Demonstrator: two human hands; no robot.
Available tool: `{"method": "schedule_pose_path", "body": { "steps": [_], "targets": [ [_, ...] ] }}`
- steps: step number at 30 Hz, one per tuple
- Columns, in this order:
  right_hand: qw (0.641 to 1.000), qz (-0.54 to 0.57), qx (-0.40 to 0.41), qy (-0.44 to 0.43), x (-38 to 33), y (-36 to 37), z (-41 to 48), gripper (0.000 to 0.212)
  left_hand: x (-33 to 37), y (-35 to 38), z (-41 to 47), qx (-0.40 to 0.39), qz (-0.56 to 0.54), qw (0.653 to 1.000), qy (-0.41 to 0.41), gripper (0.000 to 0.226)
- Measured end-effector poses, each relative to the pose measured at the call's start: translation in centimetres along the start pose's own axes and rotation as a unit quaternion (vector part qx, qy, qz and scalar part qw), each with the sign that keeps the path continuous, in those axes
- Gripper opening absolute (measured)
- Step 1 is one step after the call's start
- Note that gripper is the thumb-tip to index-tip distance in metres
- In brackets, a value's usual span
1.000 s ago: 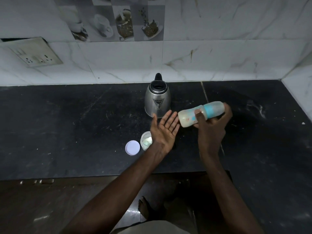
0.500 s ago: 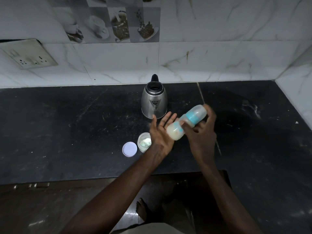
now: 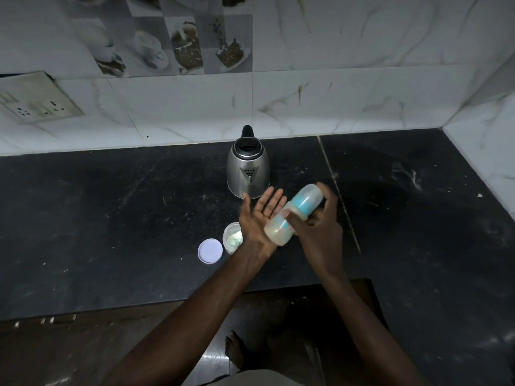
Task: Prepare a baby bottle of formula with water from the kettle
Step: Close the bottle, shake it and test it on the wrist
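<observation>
My right hand (image 3: 317, 229) grips a baby bottle (image 3: 292, 215) with a blue collar and clear cap, tilted so its milky base points down-left. The base rests against the palm of my left hand (image 3: 257, 215), which is held flat with fingers straight, palm up. A steel kettle (image 3: 248, 169) with a black handle stands upright on the black counter (image 3: 111, 218) just behind my hands. A small open jar of pale formula powder (image 3: 232, 240) sits on the counter left of my left wrist, its round white lid (image 3: 210, 251) lying beside it.
A marble-tiled wall runs behind the counter and turns forward at the right. A switch and socket plate (image 3: 36, 103) is on the wall at left. The counter's front edge lies near my forearms, with dark floor and a bare foot (image 3: 234, 349) below.
My right hand has brought the bottle down and left from a raised, nearly level position until its base meets my open left palm. My left hand has stayed put.
</observation>
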State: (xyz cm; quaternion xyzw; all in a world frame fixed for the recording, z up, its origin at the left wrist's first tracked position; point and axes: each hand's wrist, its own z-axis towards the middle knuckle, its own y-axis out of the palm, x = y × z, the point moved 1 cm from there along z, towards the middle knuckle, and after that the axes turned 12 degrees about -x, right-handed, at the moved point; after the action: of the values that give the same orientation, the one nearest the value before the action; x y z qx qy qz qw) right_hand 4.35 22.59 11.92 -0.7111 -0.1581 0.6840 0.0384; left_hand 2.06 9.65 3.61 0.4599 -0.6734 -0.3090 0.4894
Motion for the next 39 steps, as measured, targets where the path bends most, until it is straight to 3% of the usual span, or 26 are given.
{"method": "schedule_pose_path", "body": {
  "steps": [2,6,10,15,19,23,25,29,34,39],
  "targets": [
    [1.0,0.01,-0.001,-0.006,0.0,-0.3,0.2,0.081,0.1,0.1,0.0,0.002,0.003,1.0,-0.001,0.073],
    [0.986,0.113,0.119,0.001,-0.6,-0.5,1.1,0.082,0.5,-0.2,-0.2,0.009,0.032,0.999,0.006,0.072],
    [0.999,0.013,-0.033,0.019,0.3,0.6,1.0,0.081,0.6,-0.5,0.1,0.009,-0.007,1.0,-0.008,0.072],
    [0.992,0.106,0.061,0.026,-0.5,0.5,1.8,0.077,0.9,-1.0,0.0,0.002,0.016,1.0,0.001,0.072],
    [0.998,0.041,-0.039,0.027,-0.3,1.2,1.8,0.077,1.4,-1.0,0.0,-0.003,-0.005,1.0,0.0,0.074],
    [0.985,0.144,0.092,0.019,-1.5,0.0,3.0,0.074,2.1,-1.1,-0.4,0.002,0.036,0.999,0.01,0.073],
    [0.982,0.148,0.117,0.023,-1.4,0.6,2.6,0.075,2.2,-1.2,-0.4,0.008,0.035,0.999,0.006,0.072],
    [0.997,0.045,-0.039,0.054,0.2,1.7,1.5,0.077,2.3,-1.1,-0.1,0.011,-0.001,1.0,0.003,0.072],
    [0.984,0.142,0.102,0.022,-0.5,1.0,1.7,0.078,2.2,-1.0,-0.7,0.008,0.034,0.999,0.01,0.073],
    [0.996,0.039,-0.052,0.055,0.3,1.0,1.6,0.075,2.0,-1.2,-0.6,0.013,0.002,1.0,0.005,0.073]
  ]
}}
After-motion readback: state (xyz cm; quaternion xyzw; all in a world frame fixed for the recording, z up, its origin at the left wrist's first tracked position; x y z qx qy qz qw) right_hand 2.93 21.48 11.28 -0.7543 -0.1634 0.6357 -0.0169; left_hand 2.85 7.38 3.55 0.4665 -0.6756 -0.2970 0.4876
